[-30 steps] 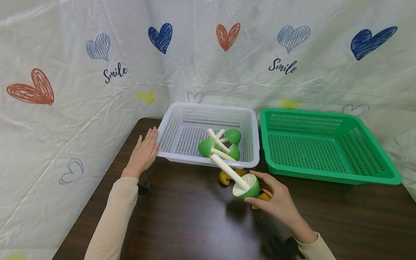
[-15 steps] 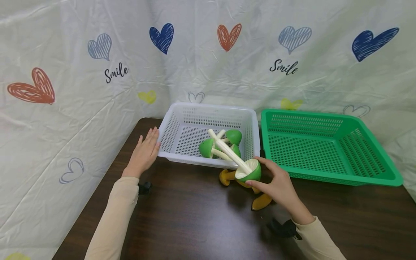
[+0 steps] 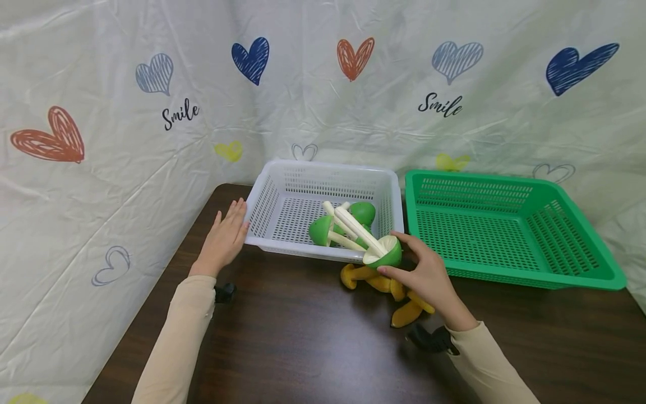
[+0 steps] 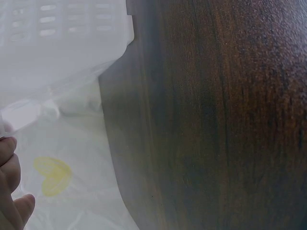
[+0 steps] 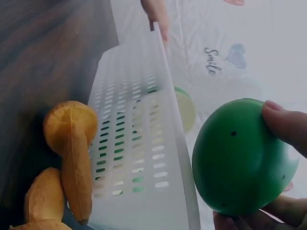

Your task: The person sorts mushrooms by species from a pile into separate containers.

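My right hand (image 3: 426,275) grips a toy mushroom by its green cap (image 3: 386,255), over the near right rim of the white basket (image 3: 303,251). Its pale stem points up and left into the basket. In the right wrist view the cap's smooth outside (image 5: 242,158) shows, with thumb and fingers on its edges. Several more green-capped mushrooms (image 3: 320,230) lie inside the white basket. At the basket's left end, my left hand (image 3: 222,238) rests against the rim with straight fingers. Below the right hand, several yellow-brown mushrooms (image 3: 406,314) lie on the table.
A green basket (image 3: 504,275) stands to the right of the white one. The dark wooden table (image 3: 292,336) spreads out in front of both. Behind hangs a white cloth (image 3: 303,106) printed with hearts.
My right hand has carried the green-capped mushroom up and away from me to the white basket's rim, uncovering more of the yellow-brown mushrooms. The left hand has stayed put.
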A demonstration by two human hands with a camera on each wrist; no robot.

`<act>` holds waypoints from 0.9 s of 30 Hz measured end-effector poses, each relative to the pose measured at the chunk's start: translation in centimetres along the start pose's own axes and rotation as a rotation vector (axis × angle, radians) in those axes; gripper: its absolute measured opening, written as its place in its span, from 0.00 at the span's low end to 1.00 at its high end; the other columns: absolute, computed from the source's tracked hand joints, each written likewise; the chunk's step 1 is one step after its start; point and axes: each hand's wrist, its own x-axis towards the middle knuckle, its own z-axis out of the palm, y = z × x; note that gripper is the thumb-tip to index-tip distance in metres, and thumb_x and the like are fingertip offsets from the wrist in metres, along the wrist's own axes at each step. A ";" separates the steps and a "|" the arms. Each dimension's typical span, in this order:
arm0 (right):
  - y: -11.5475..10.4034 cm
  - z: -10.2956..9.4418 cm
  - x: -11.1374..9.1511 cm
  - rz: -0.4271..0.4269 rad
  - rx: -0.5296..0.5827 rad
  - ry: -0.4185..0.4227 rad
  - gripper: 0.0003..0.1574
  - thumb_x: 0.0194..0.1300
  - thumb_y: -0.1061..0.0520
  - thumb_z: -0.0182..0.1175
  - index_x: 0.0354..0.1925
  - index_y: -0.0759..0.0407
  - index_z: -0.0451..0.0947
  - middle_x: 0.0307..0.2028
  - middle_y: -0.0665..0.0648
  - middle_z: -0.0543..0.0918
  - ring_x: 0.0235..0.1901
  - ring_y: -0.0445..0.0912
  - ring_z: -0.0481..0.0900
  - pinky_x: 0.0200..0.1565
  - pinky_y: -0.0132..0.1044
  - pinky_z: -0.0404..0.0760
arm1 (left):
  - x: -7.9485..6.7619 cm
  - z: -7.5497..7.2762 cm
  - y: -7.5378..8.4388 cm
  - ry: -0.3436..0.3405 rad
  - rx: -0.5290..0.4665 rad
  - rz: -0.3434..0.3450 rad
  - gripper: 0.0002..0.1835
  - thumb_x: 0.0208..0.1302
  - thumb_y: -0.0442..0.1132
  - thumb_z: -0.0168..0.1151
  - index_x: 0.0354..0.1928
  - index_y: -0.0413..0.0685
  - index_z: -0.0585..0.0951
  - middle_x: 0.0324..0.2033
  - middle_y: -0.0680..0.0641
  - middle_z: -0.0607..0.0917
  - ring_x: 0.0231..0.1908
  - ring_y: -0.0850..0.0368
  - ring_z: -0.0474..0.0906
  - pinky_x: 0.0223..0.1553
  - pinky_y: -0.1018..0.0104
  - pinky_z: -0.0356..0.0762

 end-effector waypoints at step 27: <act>0.3 0.9 3.5 -0.005 -0.045 -0.019 0.48 0.50 0.51 0.73 0.65 0.64 0.65 0.55 0.64 0.73 0.51 0.59 0.76 0.48 0.49 0.78 | 0.1 0.2 -0.2 0.030 -0.014 0.015 0.30 0.76 0.46 0.37 0.72 0.36 0.52 0.71 0.40 0.53 0.72 0.49 0.43 0.67 0.42 0.41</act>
